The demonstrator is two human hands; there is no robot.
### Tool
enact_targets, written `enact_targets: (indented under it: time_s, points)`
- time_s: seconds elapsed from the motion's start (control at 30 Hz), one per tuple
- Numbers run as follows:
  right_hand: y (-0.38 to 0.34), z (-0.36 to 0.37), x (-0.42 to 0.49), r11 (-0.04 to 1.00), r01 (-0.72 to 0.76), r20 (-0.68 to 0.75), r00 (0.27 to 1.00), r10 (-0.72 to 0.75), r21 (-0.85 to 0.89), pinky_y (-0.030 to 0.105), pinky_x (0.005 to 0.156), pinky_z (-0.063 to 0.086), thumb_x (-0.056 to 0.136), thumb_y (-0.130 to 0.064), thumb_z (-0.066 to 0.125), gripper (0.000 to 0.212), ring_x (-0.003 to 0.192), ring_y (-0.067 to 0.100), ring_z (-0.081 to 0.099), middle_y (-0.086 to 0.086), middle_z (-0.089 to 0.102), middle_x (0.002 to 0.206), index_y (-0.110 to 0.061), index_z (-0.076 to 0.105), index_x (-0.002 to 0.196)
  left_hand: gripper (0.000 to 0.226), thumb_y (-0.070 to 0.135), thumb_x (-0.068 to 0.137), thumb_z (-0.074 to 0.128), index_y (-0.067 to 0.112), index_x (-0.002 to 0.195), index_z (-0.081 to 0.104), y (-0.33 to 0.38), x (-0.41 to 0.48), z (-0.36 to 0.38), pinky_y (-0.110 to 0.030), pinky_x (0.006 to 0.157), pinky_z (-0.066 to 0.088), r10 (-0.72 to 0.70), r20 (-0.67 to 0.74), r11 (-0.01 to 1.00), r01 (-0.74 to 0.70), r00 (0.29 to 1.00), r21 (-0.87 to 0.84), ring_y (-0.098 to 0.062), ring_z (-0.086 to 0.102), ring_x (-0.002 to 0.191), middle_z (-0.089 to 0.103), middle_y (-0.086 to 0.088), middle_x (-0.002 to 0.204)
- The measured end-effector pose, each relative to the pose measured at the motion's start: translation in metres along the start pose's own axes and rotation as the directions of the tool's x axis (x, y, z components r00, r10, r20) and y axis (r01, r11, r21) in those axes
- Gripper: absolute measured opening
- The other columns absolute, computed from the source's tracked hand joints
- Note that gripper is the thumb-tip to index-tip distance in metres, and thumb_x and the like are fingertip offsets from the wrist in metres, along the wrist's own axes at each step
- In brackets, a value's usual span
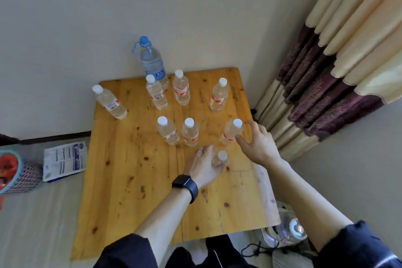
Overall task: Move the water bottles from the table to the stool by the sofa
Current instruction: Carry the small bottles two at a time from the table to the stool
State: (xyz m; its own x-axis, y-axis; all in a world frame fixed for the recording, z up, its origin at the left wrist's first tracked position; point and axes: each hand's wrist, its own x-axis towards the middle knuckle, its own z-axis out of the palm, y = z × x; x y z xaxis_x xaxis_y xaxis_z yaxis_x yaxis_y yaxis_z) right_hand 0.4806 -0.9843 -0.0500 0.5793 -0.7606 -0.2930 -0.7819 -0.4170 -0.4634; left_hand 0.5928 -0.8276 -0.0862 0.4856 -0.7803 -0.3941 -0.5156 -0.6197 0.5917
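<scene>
Head view: pick-up step, both grips at the nearest bottles, nothing carried off yet.
Left grip (204,166) was curled round a small clear plastic water bottle with white cap (222,156) low over the yellow wooden worktop (130,180); lifted or not, unclear. Right grip (258,143) was spread wide and empty, just beside a second white-capped clear bottle (231,132). Next it probably had to close on that one, then carry both to the stool, which was out of view. Six more small bottles and a tall blue-capped bottle (153,62) stood upright behind.

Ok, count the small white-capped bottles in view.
8. Back row: far-left bottle, two centre bottles, right bottle. Middle row: three bottles. Nearest bottle: gripped by the left hand. None looks hidden.
</scene>
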Motion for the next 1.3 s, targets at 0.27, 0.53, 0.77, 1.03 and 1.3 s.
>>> enact_targets:
  time_s: [0.27,0.53,0.77,1.03,1.3]
  points:
    - [0.008,0.044,0.075,0.986,-0.136,0.177,0.977,0.118,0.093,0.047,0.098,0.045,0.09,-0.064,0.052,0.077,0.127,0.038,0.049,0.012,0.04,0.15,-0.033,0.019,0.151,0.062,0.053,0.084,0.065,0.037,0.138,0.038,-0.008,0.037,0.046,-0.043,0.096,0.048,-0.143,0.055,0.975,0.15,0.988,-0.165,-0.025,0.046,0.129,0.045,0.002,0.144]
    - [0.015,0.057,0.077,0.965,-0.148,0.106,0.986,0.127,0.216,0.04,0.068,0.054,0.089,-0.065,0.05,0.044,0.084,0.027,0.063,0.007,0.065,0.104,-0.042,0.041,0.125,0.032,0.048,0.088,0.068,0.032,0.111,0.054,-0.028,0.034,0.031,-0.038,0.071,0.054,-0.061,0.01,0.954,0.061,0.998,-0.294,-0.016,0.062,0.094,0.066,0.006,0.11]
    - [0.012,0.063,0.008,0.972,-0.05,0.079,0.996,0.033,0.228,0.045,0.084,0.054,0.09,-0.059,0.055,0.034,0.092,0.016,0.063,-0.008,0.066,0.101,-0.05,0.046,0.122,0.03,0.042,0.084,0.075,0.03,0.104,0.056,-0.075,-0.013,-0.014,-0.022,0.06,0.047,-0.154,-0.031,0.916,0.131,0.988,-0.38,-0.008,0.062,0.081,0.067,0.014,0.091]
    - [-0.01,0.095,-0.063,0.959,0.066,0.215,0.968,-0.129,0.275,0.033,0.085,0.05,0.095,-0.034,0.063,0.031,0.103,0.02,0.063,-0.011,0.061,0.117,-0.034,0.054,0.124,0.027,0.035,0.086,0.075,0.028,0.101,0.054,-0.125,-0.056,-0.034,-0.037,0.075,0.054,-0.12,-0.015,0.964,0.113,0.993,-0.242,-0.011,0.061,0.092,0.065,0.015,0.109]
    - [-0.006,0.134,-0.087,0.96,0.115,0.255,0.95,-0.182,0.255,0.035,0.085,0.05,0.097,-0.036,0.061,0.031,0.116,0.022,0.06,-0.011,0.05,0.144,-0.034,0.053,0.127,0.031,0.031,0.086,0.076,0.028,0.107,0.053,-0.139,-0.075,-0.01,-0.035,0.092,0.05,-0.102,0.042,0.952,0.11,0.994,-0.286,-0.013,0.059,0.113,0.057,0.017,0.128]
